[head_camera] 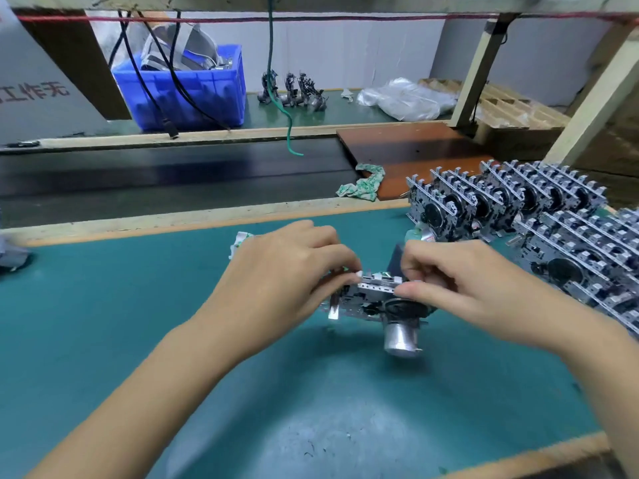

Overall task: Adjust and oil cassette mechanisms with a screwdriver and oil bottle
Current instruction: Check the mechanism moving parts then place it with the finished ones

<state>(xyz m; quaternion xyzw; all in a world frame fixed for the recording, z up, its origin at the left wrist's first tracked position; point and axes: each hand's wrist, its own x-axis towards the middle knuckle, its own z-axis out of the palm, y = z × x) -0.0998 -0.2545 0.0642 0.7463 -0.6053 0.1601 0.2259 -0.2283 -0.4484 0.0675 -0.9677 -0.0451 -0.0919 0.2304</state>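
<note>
Both hands hold one cassette mechanism (377, 299) just above the green worktop (138, 305), near its middle. The left hand (287, 271) pinches its left end with curled fingers; the right hand (460, 281) pinches its right end. More mechanisms (539, 209) stand in rows at the right.

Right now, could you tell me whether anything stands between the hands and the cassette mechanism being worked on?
Nothing visible does. The left hand and right hand already pinch the cassette mechanism from either side, above the green mat.
</note>
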